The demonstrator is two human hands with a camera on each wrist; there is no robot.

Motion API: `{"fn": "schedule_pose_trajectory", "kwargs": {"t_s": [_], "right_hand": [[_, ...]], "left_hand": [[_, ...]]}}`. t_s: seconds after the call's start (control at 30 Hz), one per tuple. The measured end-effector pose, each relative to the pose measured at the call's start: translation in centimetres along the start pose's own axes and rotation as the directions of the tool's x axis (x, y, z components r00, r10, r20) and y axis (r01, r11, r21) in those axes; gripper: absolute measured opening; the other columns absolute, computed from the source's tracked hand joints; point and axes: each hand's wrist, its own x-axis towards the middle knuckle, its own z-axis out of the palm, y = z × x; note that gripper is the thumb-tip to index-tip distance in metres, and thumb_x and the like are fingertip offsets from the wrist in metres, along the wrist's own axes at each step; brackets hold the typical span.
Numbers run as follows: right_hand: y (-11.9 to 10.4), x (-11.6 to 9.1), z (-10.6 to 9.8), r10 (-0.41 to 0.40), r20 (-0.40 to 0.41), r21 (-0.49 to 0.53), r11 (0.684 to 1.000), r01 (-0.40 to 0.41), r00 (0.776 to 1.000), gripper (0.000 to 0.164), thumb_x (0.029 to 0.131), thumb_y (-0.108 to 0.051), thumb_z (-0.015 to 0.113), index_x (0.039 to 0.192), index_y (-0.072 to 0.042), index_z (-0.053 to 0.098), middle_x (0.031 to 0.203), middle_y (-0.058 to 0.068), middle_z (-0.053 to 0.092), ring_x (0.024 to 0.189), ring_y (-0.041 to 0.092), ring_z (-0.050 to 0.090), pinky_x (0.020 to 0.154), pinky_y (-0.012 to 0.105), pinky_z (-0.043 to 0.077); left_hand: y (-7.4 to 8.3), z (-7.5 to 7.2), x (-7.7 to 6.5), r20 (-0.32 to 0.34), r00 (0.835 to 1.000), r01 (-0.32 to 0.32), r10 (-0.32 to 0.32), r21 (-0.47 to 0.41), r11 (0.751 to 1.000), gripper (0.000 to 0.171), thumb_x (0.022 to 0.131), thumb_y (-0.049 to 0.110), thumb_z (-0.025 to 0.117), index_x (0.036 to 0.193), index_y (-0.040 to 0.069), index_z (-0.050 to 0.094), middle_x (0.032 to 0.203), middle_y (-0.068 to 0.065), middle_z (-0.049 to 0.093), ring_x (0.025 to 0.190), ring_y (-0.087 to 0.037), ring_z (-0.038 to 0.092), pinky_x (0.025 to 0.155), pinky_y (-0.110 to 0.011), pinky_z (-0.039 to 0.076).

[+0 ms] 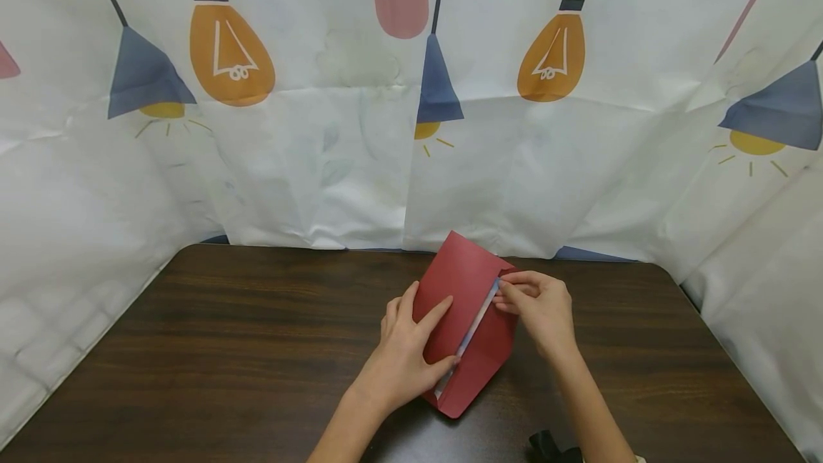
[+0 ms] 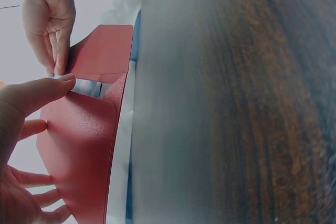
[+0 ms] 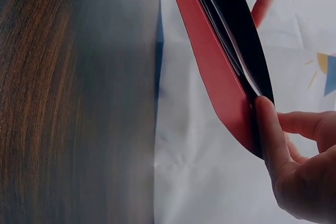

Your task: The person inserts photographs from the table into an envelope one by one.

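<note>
A red paper envelope (image 1: 459, 270) is tilted over the dark table, its long slot open toward the person. White and bluish paper (image 1: 477, 325) shows inside the slot. My left hand (image 1: 401, 356) holds the envelope, fingers spread over its front panel and thumb at the slot's lower edge. At the slot's upper end, my right hand (image 1: 543, 306) pinches the paper's end between thumb and fingers. The right wrist view shows the right thumb (image 3: 270, 129) right at the tip of the paper (image 3: 247, 72). Most of the paper is hidden in the envelope.
The dark wood-grain table (image 1: 257, 349) spreads around the envelope. A white cloth with printed bulbs and lamps (image 1: 308, 163) hangs behind the table and along its sides. A small black object (image 1: 549, 445) is at the front edge, beside the right forearm.
</note>
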Motion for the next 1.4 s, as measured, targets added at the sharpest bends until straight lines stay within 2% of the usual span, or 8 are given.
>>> {"fn": "schedule_pose_trajectory", "kwargs": {"t_s": [0.23, 0.53, 0.87, 1.13, 1.4], "right_hand": [[-0.1, -0.1, -0.2, -0.016, 0.014, -0.014, 1.000, 0.017, 1.000, 0.022, 0.100, 0.002, 0.068, 0.115, 0.018, 0.068, 0.092, 0.018, 0.078, 0.066, 0.008, 0.074, 0.068, 0.024, 0.062], [-0.1, 0.2, -0.8, -0.028, 0.004, -0.072, 0.997, 0.028, 1.000, 0.022, 0.098, 0.001, 0.071, 0.114, 0.016, 0.071, 0.097, 0.022, 0.078, 0.068, 0.006, 0.074, 0.069, 0.023, 0.062], [0.3, 0.3, -1.2, -0.024, -0.002, -0.150, 0.988, 0.024, 1.000, 0.021, 0.099, -0.002, 0.072, 0.113, 0.014, 0.072, 0.098, 0.022, 0.078, 0.072, 0.009, 0.075, 0.071, 0.026, 0.063], [0.9, 0.5, -1.2, -0.055, 0.046, -0.270, 0.961, 0.065, 0.997, 0.020, 0.099, -0.003, 0.071, 0.115, 0.009, 0.073, 0.106, 0.024, 0.078, 0.089, 0.024, 0.078, 0.079, 0.032, 0.064], [1.2, 0.7, -1.3, -0.079, 0.058, -0.344, 0.934, 0.094, 0.995, 0.017, 0.097, -0.005, 0.073, 0.112, 0.004, 0.075, 0.102, 0.020, 0.079, 0.089, 0.024, 0.076, 0.075, 0.028, 0.062]], "left_hand": [[0.0, 0.0, 0.1, 0.022, 1.000, 0.011, -0.011, -0.014, 1.000, 0.077, 0.081, 0.025, 0.092, 0.150, 0.013, 0.060, 0.160, -0.029, 0.035, 0.135, -0.046, 0.040, 0.102, -0.064, 0.046], [0.0, 0.1, 0.0, 0.086, 0.995, 0.057, -0.054, -0.036, 0.998, 0.076, 0.083, 0.029, 0.090, 0.150, 0.013, 0.059, 0.158, -0.031, 0.036, 0.136, -0.048, 0.039, 0.104, -0.067, 0.044], [-0.7, 0.3, -0.1, 0.103, 0.986, 0.139, -0.135, -0.034, 0.990, 0.076, 0.081, 0.028, 0.091, 0.148, 0.010, 0.060, 0.154, -0.032, 0.039, 0.131, -0.049, 0.040, 0.102, -0.067, 0.043], [-1.1, 0.3, -0.2, 0.101, 0.982, 0.164, -0.162, -0.006, 0.987, 0.073, 0.081, 0.029, 0.091, 0.145, 0.007, 0.062, 0.150, -0.033, 0.041, 0.124, -0.047, 0.042, 0.098, -0.065, 0.043], [-1.3, 0.1, -0.4, 0.130, 0.971, 0.200, -0.200, 0.008, 0.980, 0.074, 0.080, 0.029, 0.091, 0.145, 0.007, 0.063, 0.147, -0.032, 0.042, 0.119, -0.043, 0.042, 0.096, -0.064, 0.042]]}}
